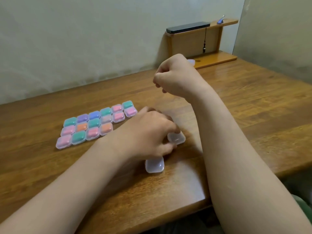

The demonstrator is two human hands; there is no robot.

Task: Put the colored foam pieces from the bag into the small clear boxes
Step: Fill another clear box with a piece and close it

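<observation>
An open small clear box lies on the wooden table (236, 102) with its two halves spread: one half (177, 139) at my fingertips, the other half (154, 165) below my palm. My left hand (148, 132) holds this box, fingers curled over it. No foam shows inside it. My right hand (175, 76) hovers above the table behind it, fingers curled into a loose fist; nothing shows in it. Several closed clear boxes (94, 124) with green, pink, orange, purple and blue foam inside stand in rows at the left. No bag is in view.
A low wooden shelf (217, 58) stands at the back right against the wall, with a black flat object (187, 27) on top. A small translucent thing (191, 61) peeks out behind my right hand. The table's near edge runs below my forearms.
</observation>
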